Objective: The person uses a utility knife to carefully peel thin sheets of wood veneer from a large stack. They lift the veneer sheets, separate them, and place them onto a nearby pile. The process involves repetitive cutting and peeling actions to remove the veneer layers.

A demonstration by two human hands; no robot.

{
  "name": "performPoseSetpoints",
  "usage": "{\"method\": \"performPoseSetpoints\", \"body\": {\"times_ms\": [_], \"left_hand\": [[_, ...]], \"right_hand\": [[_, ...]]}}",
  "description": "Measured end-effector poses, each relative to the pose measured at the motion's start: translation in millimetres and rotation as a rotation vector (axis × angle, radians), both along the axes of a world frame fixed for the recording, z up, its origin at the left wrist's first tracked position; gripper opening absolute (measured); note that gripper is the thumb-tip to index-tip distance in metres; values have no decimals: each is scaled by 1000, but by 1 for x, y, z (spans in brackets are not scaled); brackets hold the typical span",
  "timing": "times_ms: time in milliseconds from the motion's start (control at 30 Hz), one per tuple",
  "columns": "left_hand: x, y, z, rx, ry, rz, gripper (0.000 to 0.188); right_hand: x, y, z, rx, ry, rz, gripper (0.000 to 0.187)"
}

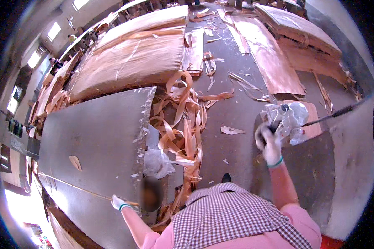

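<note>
The person stands between two grey work surfaces in a large workshop; the left hand [119, 203], gloved in white, is pinched on the end of a thin wooden strip [77, 187] that runs across the grey tabletop [99, 137] toward its far left edge; the strip lies flat on the surface and touches it along its length. The right hand [270, 143], also gloved in white, is closed around a dark handle [275, 124] just beside a bundle of clear plastic bags [289, 118] resting on a second grey slab [345, 157] at the right; a long dark rod [336, 113] extends from that area toward the right rim. A small veneer offcut [75, 162] lies on the tabletop, apart from the strip. Between the two surfaces, curled veneer ribbons [183, 124] pile up on the concrete floor [232, 83]; another crumpled plastic bag [157, 162] sits at the tabletop edge. Stacks of veneer sheets [133, 58] occupy the far floor; windows [54, 31] line the left wall.
</note>
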State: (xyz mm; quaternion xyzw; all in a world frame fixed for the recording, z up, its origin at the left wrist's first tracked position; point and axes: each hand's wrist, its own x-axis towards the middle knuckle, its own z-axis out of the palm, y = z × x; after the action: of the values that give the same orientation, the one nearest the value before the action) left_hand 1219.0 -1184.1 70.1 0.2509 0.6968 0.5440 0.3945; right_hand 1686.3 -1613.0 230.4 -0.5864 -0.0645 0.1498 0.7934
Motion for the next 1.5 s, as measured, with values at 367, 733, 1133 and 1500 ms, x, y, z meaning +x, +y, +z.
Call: {"method": "performPoseSetpoints", "body": {"times_ms": [367,733,1133,1500], "left_hand": [[280,47,67,220,-76,-82,21],[576,163,101,285,-152,-190,17],[871,186,71,199,-232,-263,38],[1084,242,23,158,-403,-313,10]], "right_hand": [[208,158,194,406,-1333,470,35],[428,291,215,432,-1396,561,27],[722,398,220,512,-1452,669,20],[893,564,161,428,-1073,784,15]]}}
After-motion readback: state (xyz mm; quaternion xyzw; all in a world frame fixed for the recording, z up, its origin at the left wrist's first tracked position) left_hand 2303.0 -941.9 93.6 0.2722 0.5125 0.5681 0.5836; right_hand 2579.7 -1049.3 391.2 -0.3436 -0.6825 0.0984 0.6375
